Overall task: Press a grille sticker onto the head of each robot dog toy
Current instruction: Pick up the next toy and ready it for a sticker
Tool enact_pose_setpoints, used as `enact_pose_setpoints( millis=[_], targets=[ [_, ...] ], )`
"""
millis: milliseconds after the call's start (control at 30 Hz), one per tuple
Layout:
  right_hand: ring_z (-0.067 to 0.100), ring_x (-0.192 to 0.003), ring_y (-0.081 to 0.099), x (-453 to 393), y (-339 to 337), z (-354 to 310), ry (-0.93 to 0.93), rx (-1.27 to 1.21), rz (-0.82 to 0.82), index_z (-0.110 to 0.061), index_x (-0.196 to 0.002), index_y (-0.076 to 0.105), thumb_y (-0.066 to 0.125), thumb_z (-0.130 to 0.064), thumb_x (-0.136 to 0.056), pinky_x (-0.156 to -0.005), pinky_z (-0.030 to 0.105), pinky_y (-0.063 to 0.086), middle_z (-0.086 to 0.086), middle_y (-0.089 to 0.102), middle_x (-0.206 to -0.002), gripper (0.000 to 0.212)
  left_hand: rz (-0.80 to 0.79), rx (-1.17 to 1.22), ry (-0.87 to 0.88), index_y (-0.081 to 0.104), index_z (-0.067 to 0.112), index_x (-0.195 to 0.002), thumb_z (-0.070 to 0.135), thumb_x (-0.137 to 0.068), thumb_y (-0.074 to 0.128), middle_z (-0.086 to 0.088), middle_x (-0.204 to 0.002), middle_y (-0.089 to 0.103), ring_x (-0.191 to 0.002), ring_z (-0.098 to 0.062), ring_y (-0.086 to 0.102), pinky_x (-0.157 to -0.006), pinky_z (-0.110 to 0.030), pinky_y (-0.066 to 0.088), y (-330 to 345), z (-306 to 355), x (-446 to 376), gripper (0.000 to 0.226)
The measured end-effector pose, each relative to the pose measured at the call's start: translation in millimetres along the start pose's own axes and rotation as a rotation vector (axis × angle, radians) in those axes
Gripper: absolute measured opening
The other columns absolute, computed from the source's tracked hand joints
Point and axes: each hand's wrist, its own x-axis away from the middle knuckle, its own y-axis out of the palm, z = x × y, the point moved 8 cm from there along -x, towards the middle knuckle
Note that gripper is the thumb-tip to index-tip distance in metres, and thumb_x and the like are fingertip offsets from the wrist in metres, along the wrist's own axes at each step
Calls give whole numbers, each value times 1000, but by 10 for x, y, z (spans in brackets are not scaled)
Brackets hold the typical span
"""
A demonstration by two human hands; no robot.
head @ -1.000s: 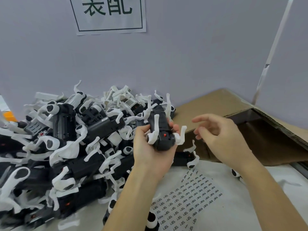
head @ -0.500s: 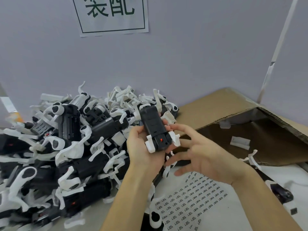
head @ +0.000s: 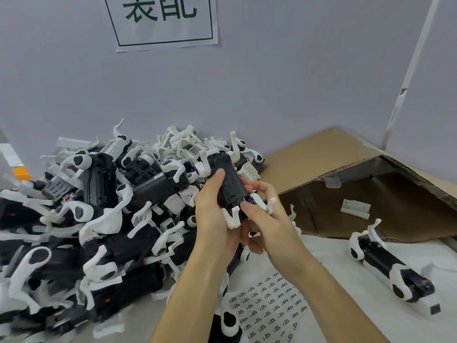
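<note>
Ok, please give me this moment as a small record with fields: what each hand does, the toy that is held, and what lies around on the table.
held toy: black-and-white plastic robot dog toy, underside up
left hand: left hand grips the toy's body
right hand: right hand holds the toy's near end, thumb pressed on it
pile: heap of black-and-white toy dogs, left of the hands
sticker sheet: white printed sticker sheet, below the hands
separate toy: lone toy dog on the right
box: brown cardboard box, open

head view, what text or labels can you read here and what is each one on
"装配": large dark characters in a thin frame on the white paper sign stuck to the wall; their tops are cut off by the picture's edge.
Sticker sheet on the table below the hands: rows of small printed labels, too small to read.
White strip at the left edge: no print legible.
Toys in the pile: no legible text.
</note>
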Motion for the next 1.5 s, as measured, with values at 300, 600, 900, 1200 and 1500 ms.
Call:
enact_pose_setpoints(
  millis=[300,600,900,1200,1500],
  targets=[
    [14,-53,46,4,-10,-7,-25,15,-46,-37,-109,53,54,-24,-83,-44,25,33,-1,54,-64,29,-10,48,-13,78,11,-88,37,-82,65,-6,-70,66,-57,-19,65,-52,-31,56,20,-1,3,29],
    [2,-48,50,-11,-29,-8,-23,26,48,-29,-105,51,51,-23,-77,-41,13,38,-13,61,-62,29,15,-35,60,72,11,-93,39,-71,73,-10,-75,69,-62,-24,68,-56,-35,58,6,-28,-1,36],
    [11,-55,48,-13,-51,50,32,29,22,-40,-99,54,54,-30,-77,-43,22,35,2,60,-75,25,25,-106,36,64,4,-112,46,-69,70,-11,-81,68,-69,-28,63,-47,-31,49,-6,-65,8,61],
    [13,-59,48,-10,-52,62,24,14,-20,-43,-98,54,53,-26,-77,-44,23,35,5,59,-81,27,10,-83,54,69,9,-103,45,-71,67,-9,-81,68,-66,-25,65,-50,-31,50,-5,-49,3,48],
    [17,-63,58,-36,-109,72,73,-20,-74,-41,-104,56,59,-43,-59,-44,26,37,3,65,-78,46,-29,-88,28,63,3,-106,43,-74,67,-9,-78,65,-61,-22,61,-45,-28,45,20,-37,-13,51]
  ],
)
